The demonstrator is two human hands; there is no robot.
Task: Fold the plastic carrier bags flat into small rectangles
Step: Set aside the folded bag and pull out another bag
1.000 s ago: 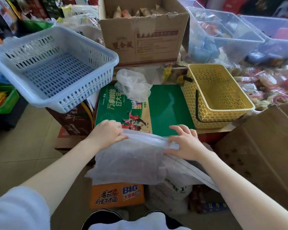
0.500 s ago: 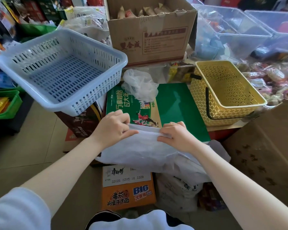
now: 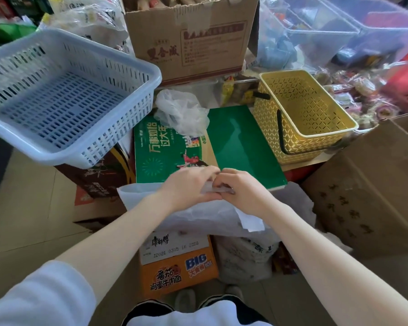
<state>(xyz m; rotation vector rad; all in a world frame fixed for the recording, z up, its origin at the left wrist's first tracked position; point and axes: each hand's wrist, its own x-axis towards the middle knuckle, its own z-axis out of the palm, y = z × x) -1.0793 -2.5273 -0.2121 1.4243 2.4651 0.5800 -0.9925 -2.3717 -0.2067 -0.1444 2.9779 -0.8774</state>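
A white translucent plastic carrier bag (image 3: 198, 217) hangs over the near edge of a green printed box (image 3: 240, 147). My left hand (image 3: 191, 184) and my right hand (image 3: 243, 189) meet at the bag's top edge, fingertips touching, and both pinch the gathered plastic there. The bag's lower part droops below my wrists, with a loose handle strip (image 3: 251, 221) at the right. A second carrier bag (image 3: 181, 111), crumpled and clear, lies at the far end of the green box.
A tilted blue-grey slotted basket (image 3: 64, 102) stands at the left. A yellow basket (image 3: 304, 114) sits right of the green box. Cardboard boxes stand behind (image 3: 189, 38) and at the right (image 3: 368, 184). An orange noodle carton (image 3: 177, 267) lies below the bag.
My hands have moved together along the bag's top edge until they meet, gathering the plastic between them. The bag is now narrower and bunched at the top.
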